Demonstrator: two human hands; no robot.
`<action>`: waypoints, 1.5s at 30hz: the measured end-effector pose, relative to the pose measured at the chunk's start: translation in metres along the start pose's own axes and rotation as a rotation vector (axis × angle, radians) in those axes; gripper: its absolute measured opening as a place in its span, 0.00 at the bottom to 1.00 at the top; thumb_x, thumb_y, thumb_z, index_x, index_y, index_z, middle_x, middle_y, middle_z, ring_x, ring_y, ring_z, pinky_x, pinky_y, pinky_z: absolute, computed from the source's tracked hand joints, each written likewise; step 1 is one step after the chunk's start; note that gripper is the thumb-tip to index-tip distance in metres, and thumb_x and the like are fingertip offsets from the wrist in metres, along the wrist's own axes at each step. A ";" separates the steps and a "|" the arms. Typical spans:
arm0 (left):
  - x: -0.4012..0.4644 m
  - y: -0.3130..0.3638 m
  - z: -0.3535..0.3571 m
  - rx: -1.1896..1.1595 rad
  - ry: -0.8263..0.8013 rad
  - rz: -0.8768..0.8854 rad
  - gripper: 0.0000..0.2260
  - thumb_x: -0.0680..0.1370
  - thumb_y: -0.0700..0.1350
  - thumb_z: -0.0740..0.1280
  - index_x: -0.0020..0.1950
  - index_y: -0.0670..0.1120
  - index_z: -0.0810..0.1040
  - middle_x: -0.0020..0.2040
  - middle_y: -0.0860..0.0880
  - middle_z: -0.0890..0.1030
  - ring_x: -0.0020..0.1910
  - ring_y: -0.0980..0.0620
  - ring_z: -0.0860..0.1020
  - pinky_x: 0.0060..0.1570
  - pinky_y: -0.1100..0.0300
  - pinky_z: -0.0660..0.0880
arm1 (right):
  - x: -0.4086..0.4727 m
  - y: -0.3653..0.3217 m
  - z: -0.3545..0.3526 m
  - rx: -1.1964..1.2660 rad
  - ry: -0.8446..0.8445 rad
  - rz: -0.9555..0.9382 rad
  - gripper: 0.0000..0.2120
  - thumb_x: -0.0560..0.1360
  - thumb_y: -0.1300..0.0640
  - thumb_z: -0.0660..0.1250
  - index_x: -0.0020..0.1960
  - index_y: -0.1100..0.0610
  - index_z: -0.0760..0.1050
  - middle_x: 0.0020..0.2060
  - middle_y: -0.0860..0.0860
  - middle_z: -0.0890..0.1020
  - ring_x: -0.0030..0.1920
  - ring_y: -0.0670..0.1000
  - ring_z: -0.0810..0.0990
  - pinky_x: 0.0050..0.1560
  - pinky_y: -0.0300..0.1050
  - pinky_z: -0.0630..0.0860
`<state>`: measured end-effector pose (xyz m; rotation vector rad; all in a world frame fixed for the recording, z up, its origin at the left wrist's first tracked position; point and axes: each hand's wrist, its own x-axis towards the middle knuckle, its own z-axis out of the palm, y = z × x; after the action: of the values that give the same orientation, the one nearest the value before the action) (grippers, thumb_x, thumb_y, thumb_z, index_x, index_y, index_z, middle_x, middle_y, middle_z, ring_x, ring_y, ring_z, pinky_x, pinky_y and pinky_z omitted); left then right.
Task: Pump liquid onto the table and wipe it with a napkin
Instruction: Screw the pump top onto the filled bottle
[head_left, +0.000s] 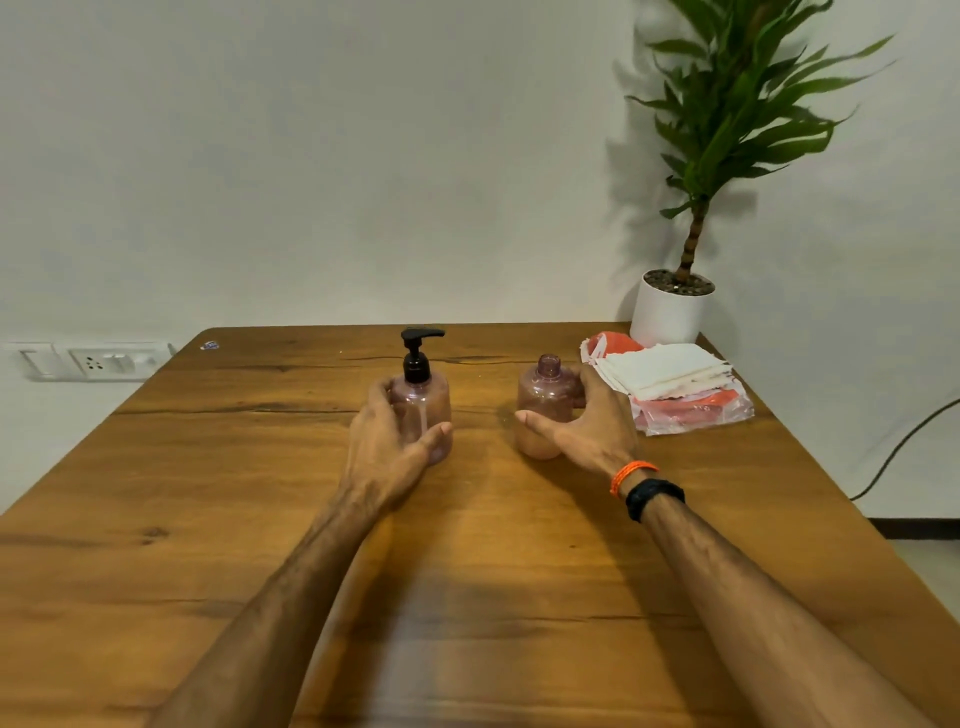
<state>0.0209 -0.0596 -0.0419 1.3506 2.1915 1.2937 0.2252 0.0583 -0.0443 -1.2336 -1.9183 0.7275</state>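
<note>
Two pinkish see-through bottles stand upright on the wooden table (208, 493). The left one is a pump bottle (423, 397) with a black pump head; my left hand (387, 447) wraps around its body from the left. The right one is a bottle without a cap (545, 402), its neck open; my right hand (587, 426) curls around it from the right, thumb across its front. A stack of white napkins (667, 369) lies on a red and clear plastic pack (696, 413) just right of my right hand.
A potted plant in a white pot (667, 317) stands at the table's back right corner against the wall. A small scrap (210, 345) lies near the back left corner. A wall socket (98, 361) sits left of the table and a black cable (904, 441) hangs at the right.
</note>
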 end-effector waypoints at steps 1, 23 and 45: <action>-0.003 0.000 -0.003 0.001 -0.006 0.001 0.38 0.69 0.50 0.77 0.73 0.46 0.61 0.68 0.44 0.73 0.63 0.46 0.75 0.62 0.49 0.75 | -0.003 -0.001 -0.001 -0.003 -0.003 0.004 0.37 0.60 0.39 0.78 0.64 0.49 0.70 0.60 0.48 0.79 0.54 0.46 0.76 0.55 0.41 0.73; -0.016 -0.016 -0.007 -0.024 -0.016 0.012 0.35 0.70 0.52 0.76 0.71 0.45 0.63 0.68 0.44 0.74 0.64 0.46 0.75 0.63 0.47 0.74 | -0.012 -0.075 -0.029 -0.006 0.200 -0.385 0.25 0.68 0.44 0.74 0.60 0.52 0.74 0.56 0.45 0.79 0.53 0.42 0.77 0.49 0.32 0.74; -0.022 -0.042 -0.011 -0.142 0.075 0.100 0.34 0.70 0.56 0.73 0.72 0.52 0.64 0.65 0.48 0.77 0.61 0.54 0.77 0.58 0.53 0.78 | -0.001 -0.117 0.091 0.212 -0.052 -0.269 0.18 0.58 0.37 0.77 0.41 0.43 0.76 0.31 0.35 0.78 0.33 0.31 0.77 0.29 0.23 0.69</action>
<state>0.0011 -0.0904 -0.0740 1.3928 2.0583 1.5281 0.0915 0.0066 -0.0060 -0.8158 -1.9436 0.8005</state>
